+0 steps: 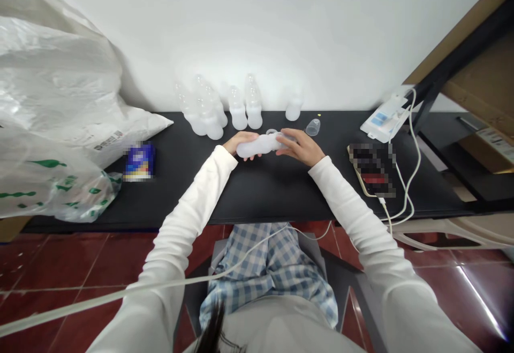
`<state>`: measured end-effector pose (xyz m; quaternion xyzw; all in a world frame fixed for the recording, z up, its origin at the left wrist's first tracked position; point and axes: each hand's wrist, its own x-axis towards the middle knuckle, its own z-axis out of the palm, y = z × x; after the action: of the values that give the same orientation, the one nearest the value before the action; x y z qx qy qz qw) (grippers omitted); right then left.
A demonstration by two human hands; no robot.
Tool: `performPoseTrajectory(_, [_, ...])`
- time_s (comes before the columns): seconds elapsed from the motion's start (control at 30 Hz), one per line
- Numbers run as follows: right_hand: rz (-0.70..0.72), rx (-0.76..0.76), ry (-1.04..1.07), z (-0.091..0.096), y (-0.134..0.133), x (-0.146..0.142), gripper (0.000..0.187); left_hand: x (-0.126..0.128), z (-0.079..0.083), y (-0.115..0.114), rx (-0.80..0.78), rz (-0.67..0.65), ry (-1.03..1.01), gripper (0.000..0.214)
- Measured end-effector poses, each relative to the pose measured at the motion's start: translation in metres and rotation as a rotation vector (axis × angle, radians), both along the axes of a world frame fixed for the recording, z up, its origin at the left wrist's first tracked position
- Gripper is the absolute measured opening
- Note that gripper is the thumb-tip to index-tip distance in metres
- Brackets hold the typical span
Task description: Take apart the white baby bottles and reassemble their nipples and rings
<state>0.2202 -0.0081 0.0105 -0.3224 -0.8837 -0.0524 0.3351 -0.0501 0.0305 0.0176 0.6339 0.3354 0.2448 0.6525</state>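
Note:
My left hand (236, 142) is wrapped round the base end of a translucent white plastic bottle (259, 144) that lies sideways above the black table (261, 187). My right hand (302, 147) grips the bottle's neck end, fingers closed on it. A small clear cap (312, 127) lies on the table just beyond my right hand. Several more white bottles (225, 106) stand upright in a group against the wall behind my hands.
Large plastic bags (52, 128) fill the table's left end, with a small blue packet (138, 162) beside them. At the right lie a phone (372, 170) on a white cable (405, 181) and a white box (384, 118). A shelf frame (461, 58) rises at the far right.

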Motion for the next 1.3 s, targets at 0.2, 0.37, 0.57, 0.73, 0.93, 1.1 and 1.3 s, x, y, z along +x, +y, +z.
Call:
performPoseTrajectory(0.2, [-0.307,0.002,0.267,0.005,0.004,0.018,0.033,-0.010,-0.011,0.012,0.163,0.075,-0.041,0.073])
performPoseTrajectory(0.37, [-0.545,-0.003,0.394,0.012,0.009,0.026,0.041,0.028,-0.012,0.005,0.520,0.309,-0.120,0.086])
performPoseTrajectory(0.57, [-0.606,0.015,0.432,0.008,0.017,0.034,0.050,0.050,-0.015,0.002,0.689,0.501,0.016,0.073])
performPoseTrajectory(0.73, [-0.618,0.041,0.511,-0.005,0.037,0.055,0.059,0.051,-0.021,-0.007,0.873,0.710,0.191,0.066])
performPoseTrajectory(0.93, [-0.690,-0.111,0.375,-0.027,0.054,0.068,0.056,0.054,-0.022,-0.021,1.000,0.828,0.324,0.058])
performPoseTrajectory(1.1, [-0.759,-0.148,0.292,-0.023,0.045,0.058,0.059,0.057,-0.020,-0.027,1.029,0.829,0.517,0.050])
performPoseTrajectory(1.3, [-0.439,-0.083,0.272,0.002,0.012,0.016,0.052,0.058,-0.019,-0.033,1.131,0.773,0.588,0.043])
